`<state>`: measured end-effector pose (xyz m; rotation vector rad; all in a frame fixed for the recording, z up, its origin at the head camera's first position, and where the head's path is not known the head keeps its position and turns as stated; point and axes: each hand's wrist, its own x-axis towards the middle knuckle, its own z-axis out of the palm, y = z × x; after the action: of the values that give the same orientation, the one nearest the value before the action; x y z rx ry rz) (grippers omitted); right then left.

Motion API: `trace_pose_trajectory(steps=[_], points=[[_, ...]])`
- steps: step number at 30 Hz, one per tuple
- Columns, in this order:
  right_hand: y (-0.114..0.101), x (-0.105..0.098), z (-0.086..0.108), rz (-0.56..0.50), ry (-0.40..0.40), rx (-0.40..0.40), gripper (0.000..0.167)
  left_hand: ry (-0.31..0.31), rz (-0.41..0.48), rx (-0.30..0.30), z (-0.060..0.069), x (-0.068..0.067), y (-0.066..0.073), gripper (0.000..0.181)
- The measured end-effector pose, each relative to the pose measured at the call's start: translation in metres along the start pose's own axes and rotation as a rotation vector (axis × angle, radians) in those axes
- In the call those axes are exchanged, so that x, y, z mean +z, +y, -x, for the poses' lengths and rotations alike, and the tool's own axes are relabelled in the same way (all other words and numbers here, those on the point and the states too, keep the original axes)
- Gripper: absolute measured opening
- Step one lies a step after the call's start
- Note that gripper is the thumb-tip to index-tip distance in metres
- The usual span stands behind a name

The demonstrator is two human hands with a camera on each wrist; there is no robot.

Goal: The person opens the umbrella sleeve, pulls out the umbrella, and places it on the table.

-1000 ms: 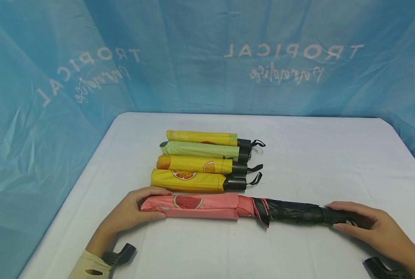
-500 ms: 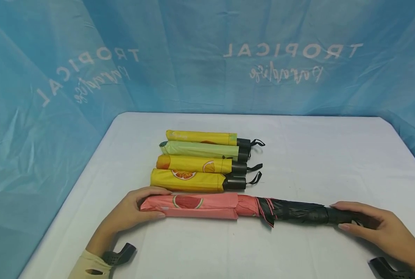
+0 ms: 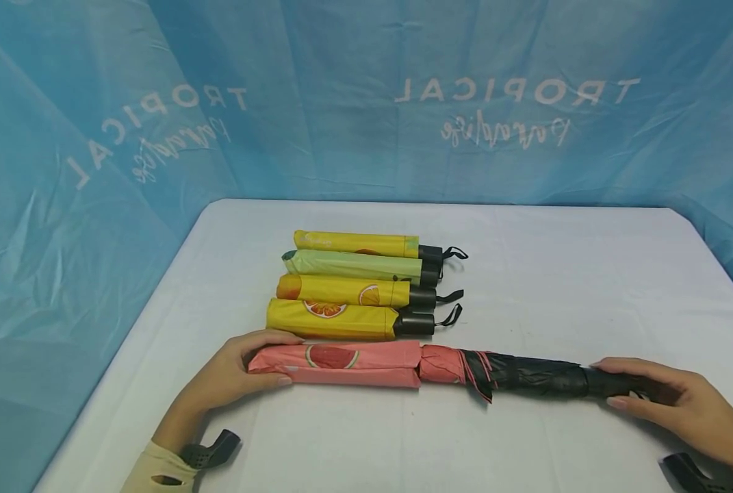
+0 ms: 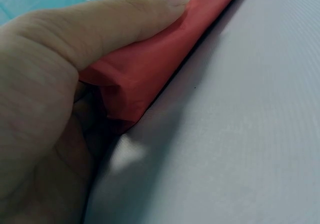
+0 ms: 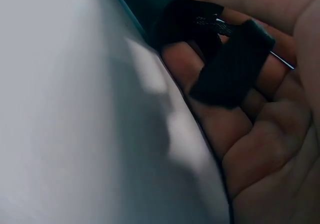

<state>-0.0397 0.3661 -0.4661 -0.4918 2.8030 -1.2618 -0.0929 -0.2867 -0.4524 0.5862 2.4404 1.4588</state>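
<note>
A pink umbrella sleeve [image 3: 366, 375] with a watermelon print lies across the front of the table. My left hand [image 3: 233, 370] grips its left end; in the left wrist view the thumb presses on the pink fabric [image 4: 155, 49]. Out of the sleeve's right end sticks a folded umbrella [image 3: 538, 376], pink near the sleeve and black beyond it. Around its black handle end my right hand [image 3: 686, 400] curls, thumb in front and fingers behind. The right wrist view shows a dark strap [image 5: 232, 67] hanging by the palm. Whatever part of the umbrella is inside the sleeve is hidden.
Behind the sleeve several folded umbrellas in covers lie in parallel: an orange-print yellow one [image 3: 341, 320] nearest, another yellow one [image 3: 335, 290], a light green one [image 3: 354, 263] and a yellow one [image 3: 354, 242] farthest. Blue sheeting [image 3: 341, 103] hangs behind the white table [image 3: 588, 274].
My right hand has moved to the right, drawing the umbrella a little farther out of the sleeve. The sleeve and my left hand have stayed in place.
</note>
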Motion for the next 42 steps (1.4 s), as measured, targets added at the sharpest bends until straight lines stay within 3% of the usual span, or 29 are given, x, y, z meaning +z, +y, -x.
trace_pose_trajectory(steps=[7, 20, 22, 26, 29, 32, 35, 39, 42], points=[[0.011, -0.008, 0.003, 0.052, -0.005, 0.057, 0.050, -0.002, 0.017, 0.004, 0.000, -0.001, 0.001, 0.056], [0.012, -0.006, 0.004, 0.043, 0.001, 0.065, 0.052, 0.013, 0.054, 0.026, 0.000, 0.003, 0.003, 0.053], [0.011, -0.005, 0.004, 0.021, 0.009, 0.067, 0.052, 0.022, 0.042, 0.049, 0.000, 0.003, 0.006, 0.053], [0.011, -0.007, 0.004, -0.027, 0.024, 0.077, 0.045, 0.064, 0.022, 0.154, 0.000, 0.002, 0.016, 0.053], [0.020, -0.011, 0.006, 0.021, 0.053, 0.149, 0.040, 0.104, 0.011, 0.242, -0.002, -0.001, 0.025, 0.055], [0.024, -0.021, 0.006, 0.085, 0.090, 0.224, 0.040, 0.151, -0.003, 0.274, -0.007, -0.012, 0.029, 0.054], [0.006, -0.034, -0.004, 0.113, 0.106, 0.246, 0.041, 0.209, -0.018, 0.255, -0.012, -0.029, 0.027, 0.051], [-0.036, -0.040, -0.032, 0.078, 0.108, 0.142, 0.035, 0.264, -0.042, 0.216, -0.023, -0.047, 0.019, 0.047], [-0.068, -0.035, -0.061, 0.044, 0.090, 0.022, 0.032, 0.249, -0.043, 0.205, -0.035, -0.053, 0.016, 0.045]])
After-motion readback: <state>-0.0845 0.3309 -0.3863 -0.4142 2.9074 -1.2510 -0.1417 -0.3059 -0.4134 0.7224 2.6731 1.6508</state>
